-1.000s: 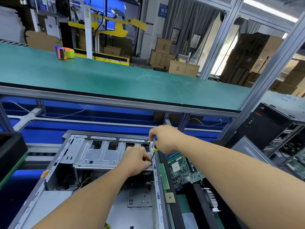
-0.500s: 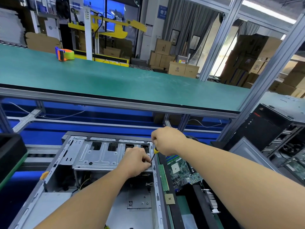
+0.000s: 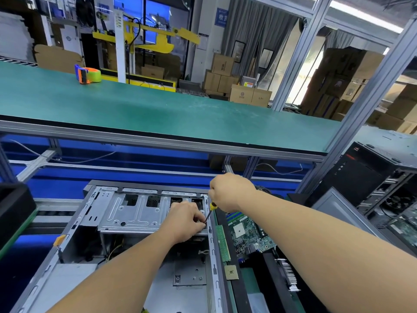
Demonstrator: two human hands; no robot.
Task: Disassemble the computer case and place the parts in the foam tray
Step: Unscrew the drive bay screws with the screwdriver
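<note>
The computer case (image 3: 126, 240) lies open on its side at the near edge of the counter (image 3: 135, 179), directly under your arms. Your right hand (image 3: 230, 192) is closed around a screwdriver (image 3: 209, 212), held at the case's right rail with the tip angled down. Your left hand (image 3: 186, 221) is curled tight, fingers pinched at the tip, resting on the drive cage (image 3: 135, 213). A motherboard (image 3: 249, 236) lies just beside the case's right wall.
</note>
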